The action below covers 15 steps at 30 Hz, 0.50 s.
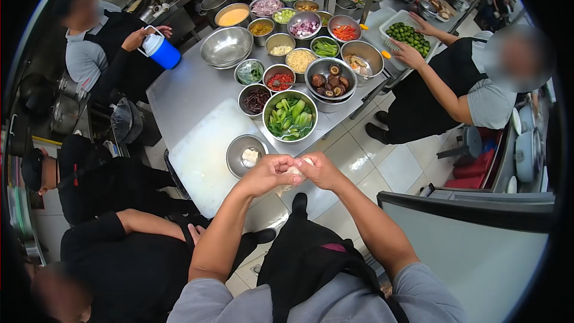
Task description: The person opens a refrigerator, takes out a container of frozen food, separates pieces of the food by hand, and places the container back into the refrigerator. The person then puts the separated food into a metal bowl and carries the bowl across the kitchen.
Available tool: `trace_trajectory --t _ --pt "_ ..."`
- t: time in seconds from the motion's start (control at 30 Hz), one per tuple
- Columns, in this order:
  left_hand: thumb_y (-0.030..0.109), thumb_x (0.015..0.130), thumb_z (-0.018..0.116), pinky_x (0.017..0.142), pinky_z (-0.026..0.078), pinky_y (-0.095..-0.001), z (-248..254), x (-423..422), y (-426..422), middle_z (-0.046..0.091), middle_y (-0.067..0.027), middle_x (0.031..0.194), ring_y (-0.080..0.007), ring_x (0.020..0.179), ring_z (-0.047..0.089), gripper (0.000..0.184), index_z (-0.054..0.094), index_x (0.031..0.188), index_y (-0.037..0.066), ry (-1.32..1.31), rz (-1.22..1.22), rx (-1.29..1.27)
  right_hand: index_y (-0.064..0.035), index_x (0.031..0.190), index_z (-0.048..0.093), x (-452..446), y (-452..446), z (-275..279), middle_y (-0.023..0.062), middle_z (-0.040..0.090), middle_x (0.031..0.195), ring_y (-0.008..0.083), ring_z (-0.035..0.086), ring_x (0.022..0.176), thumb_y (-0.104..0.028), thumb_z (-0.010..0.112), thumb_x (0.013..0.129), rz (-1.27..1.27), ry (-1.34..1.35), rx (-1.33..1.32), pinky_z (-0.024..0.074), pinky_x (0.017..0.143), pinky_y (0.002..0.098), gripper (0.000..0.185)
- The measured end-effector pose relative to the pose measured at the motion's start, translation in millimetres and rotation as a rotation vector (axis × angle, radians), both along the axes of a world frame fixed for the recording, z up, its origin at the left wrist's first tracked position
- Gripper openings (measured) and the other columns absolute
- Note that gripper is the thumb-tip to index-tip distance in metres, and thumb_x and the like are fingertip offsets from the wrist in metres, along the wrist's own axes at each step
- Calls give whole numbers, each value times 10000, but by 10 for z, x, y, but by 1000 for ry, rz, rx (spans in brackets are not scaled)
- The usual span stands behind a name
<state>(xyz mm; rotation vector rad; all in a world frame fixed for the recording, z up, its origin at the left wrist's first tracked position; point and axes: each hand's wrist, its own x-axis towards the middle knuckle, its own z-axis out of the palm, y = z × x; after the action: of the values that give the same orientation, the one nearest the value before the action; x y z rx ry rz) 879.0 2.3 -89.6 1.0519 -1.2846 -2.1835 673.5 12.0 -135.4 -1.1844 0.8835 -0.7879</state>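
My left hand (pixel 267 174) and my right hand (pixel 321 171) meet in front of me, fingers closed around a pale, whitish lump (pixel 294 174) that both hold between them. What the lump is, I cannot make out. Just left of it, a steel bowl (pixel 234 158) with a few whitish pieces (pixel 250 155) inside stands at the edge of the white cutting board (pixel 206 146). Beyond my hands is a bowl of green leafy vegetables (pixel 290 116).
Bowls of mushrooms (pixel 330 82), dried chilies (pixel 255 100) and other chopped ingredients crowd the steel table (pixel 173 93). One person holds a blue jug (pixel 161 51); another handles a basket of green fruits (pixel 408 37). Two people are at the lower left. A fridge-like door (pixel 466 245) stands right.
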Motion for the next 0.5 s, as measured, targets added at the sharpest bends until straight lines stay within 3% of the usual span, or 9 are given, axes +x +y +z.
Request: trace_trajectory --t 0.13,0.23,0.27,0.3,0.33,0.37,0.43,0.5 --pt "68 870 778 841 528 -255 -22 -14 15 703 -26 1054 -90 940 656 333 631 1165 26 67 -25 7 -9 765 661 -33 53 157 -41 615 707 47 495 653 -367 582 1026 -49 -220 157 445 586 256 450" --pt "88 869 788 834 525 -255 64 44 35 702 -27 1041 -95 941 652 355 632 1180 15 -37 13 -32 -17 758 648 -18 29 176 -11 612 670 78 490 621 -378 594 1014 -27 -120 75 437 578 289 446" --pt "88 869 788 834 525 -255 61 110 29 702 -27 1041 -95 941 652 355 632 1180 15 -43 21 -36 -19 754 629 -8 32 187 13 596 652 99 485 609 -383 601 1006 -46 168 -41 429 577 310 444" --pt "122 866 782 847 531 -285 22 210 15 714 -64 1063 -140 958 673 356 641 1174 14 -250 16 -152 -20 750 611 4 43 197 37 580 634 121 481 598 -389 607 997 -66 454 -162 422 577 331 444" --pt "157 863 776 860 537 -315 -27 305 -18 726 -101 1085 -184 976 693 360 650 1167 13 -457 9 -269 -20 750 611 13 68 175 37 580 634 121 481 598 -389 607 997 -63 448 -171 422 577 331 444" --pt "157 863 776 860 537 -315 -112 397 -58 726 -101 1085 -184 976 693 360 650 1167 13 -463 13 -279 -18 750 593 22 113 110 57 564 629 140 468 583 -389 613 990 -131 484 -150 409 568 348 443" --pt "186 832 756 898 536 -391 -389 559 -121 718 -172 1119 -320 1018 698 379 673 1171 37 -1047 138 -580 -16 750 575 20 221 -107 77 549 624 160 456 567 -390 619 983 -198 517 -139 397 558 366 443" --pt "183 825 738 920 527 -418 -657 669 -205 707 -191 1135 -362 1050 677 382 680 1179 52 -1093 197 -544 -18 729 566 15 363 -396 59 550 613 156 475 549 -389 614 987 -195 332 -32 410 544 367 454"
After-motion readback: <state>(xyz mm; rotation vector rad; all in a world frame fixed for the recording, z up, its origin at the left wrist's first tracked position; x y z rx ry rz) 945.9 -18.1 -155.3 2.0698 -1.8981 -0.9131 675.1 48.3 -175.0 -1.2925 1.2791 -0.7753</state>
